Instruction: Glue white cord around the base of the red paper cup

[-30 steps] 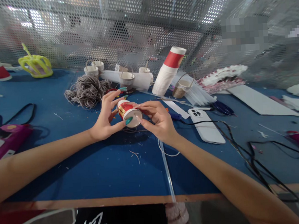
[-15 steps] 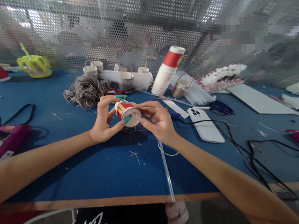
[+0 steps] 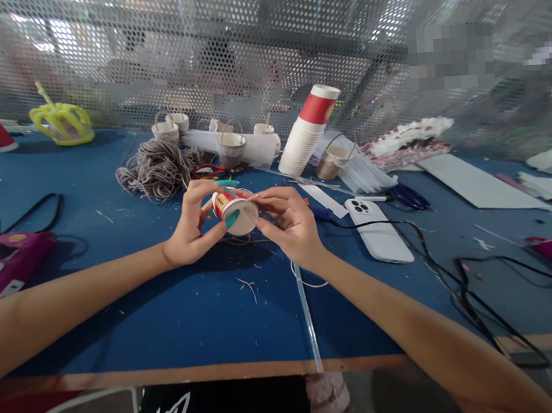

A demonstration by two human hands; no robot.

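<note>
Above the blue felt-covered worktable (image 3: 179, 312), both hands meet around a small cut-down red and white paper cup (image 3: 235, 210) lying on its side, its white round base turned toward the camera. Left hand (image 3: 190, 227) curls closed around the cup's far side, thumb with a teal nail pressed on the near rim of the base, index finger arched over the top. Right hand (image 3: 290, 224) closes in from the other side, its thumb and fingertips pinched against the edge of the cup's base; whether something thin sits between those fingertips cannot be told.

Just beyond the left hand lies a loose bundle of grey-brown cord (image 3: 157, 167), with red-handled scissors (image 3: 208, 170) beside it. Farther back from both hands stand several small white paper baskets with cord handles (image 3: 230, 146) and a leaning stack of white paper cups topped by a red one (image 3: 307, 131). Just to the right of the right hand rests a white smartphone (image 3: 378, 231), face down, with black cables (image 3: 453, 283) trailing past it. Below the right wrist a clear plastic stick (image 3: 307, 317) runs toward the table edge. Far to the left of the left hand sits a magenta glue gun (image 3: 17, 256).
</note>
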